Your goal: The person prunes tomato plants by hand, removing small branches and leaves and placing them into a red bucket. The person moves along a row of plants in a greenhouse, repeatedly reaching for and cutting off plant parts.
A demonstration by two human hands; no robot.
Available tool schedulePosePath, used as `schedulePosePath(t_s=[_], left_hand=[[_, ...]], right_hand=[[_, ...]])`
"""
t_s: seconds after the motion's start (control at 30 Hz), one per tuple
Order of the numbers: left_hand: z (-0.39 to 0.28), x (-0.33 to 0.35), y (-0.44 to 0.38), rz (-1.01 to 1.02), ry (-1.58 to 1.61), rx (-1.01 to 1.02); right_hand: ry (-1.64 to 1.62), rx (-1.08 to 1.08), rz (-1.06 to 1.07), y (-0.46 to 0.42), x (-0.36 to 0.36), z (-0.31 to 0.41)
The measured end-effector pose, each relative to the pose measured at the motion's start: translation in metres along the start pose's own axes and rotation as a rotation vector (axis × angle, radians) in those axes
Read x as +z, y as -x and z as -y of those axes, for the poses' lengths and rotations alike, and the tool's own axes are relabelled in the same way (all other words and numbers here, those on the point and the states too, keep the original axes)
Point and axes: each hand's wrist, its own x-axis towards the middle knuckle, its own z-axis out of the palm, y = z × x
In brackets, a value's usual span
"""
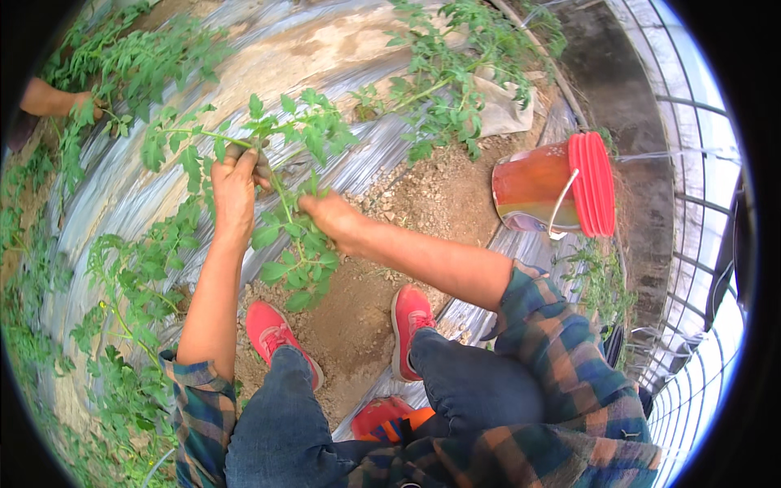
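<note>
A young tomato plant [284, 198] leans across the space before me, its leafy lower part hanging above the soil between my shoes. My left hand [235, 177] grips its green stem near the top, with thumb and fingers pinched together. Some of those fingers look dark and stained. To the right, my right hand [332, 219] is curled, slightly blurred, at the plant's side leaves. Greenery shows above and below its closed fingers, while the exact pinch point is hidden.
A red-rimmed bucket [540, 186] with a white handle lies tipped at right. Plastic mulch film [146, 201] covers the beds, with more tomato plants [131, 280] along the left. Another person's hand [88, 105] touches plants at upper left. A red and orange object [384, 418] sits beneath me.
</note>
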Motion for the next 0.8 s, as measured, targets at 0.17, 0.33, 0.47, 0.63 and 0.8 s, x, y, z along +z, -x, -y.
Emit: schedulePosePath(t_s=[0.17,0.33,0.47,0.63,0.8], left_hand=[[-0.001,0.005,-0.002,-0.004,-0.090,0.054],[0.008,-0.005,-0.014,-0.018,-0.098,0.039],[0.015,-0.006,-0.006,-0.119,0.012,0.022],[0.040,-0.040,-0.004,-0.334,-0.114,-0.069],[0.114,-0.051,0.027,-0.396,-0.170,-0.293]], right_hand=[[-0.176,0.240,0.084,0.074,0.002,-0.052],[-0.191,0.147,0.051,0.113,0.001,-0.005],[-0.214,0.181,0.238,0.087,-0.045,-0.008],[-0.081,0.194,0.254,0.056,-0.077,-0.013],[0.069,-0.071,0.204,0.002,-0.166,-0.030]])
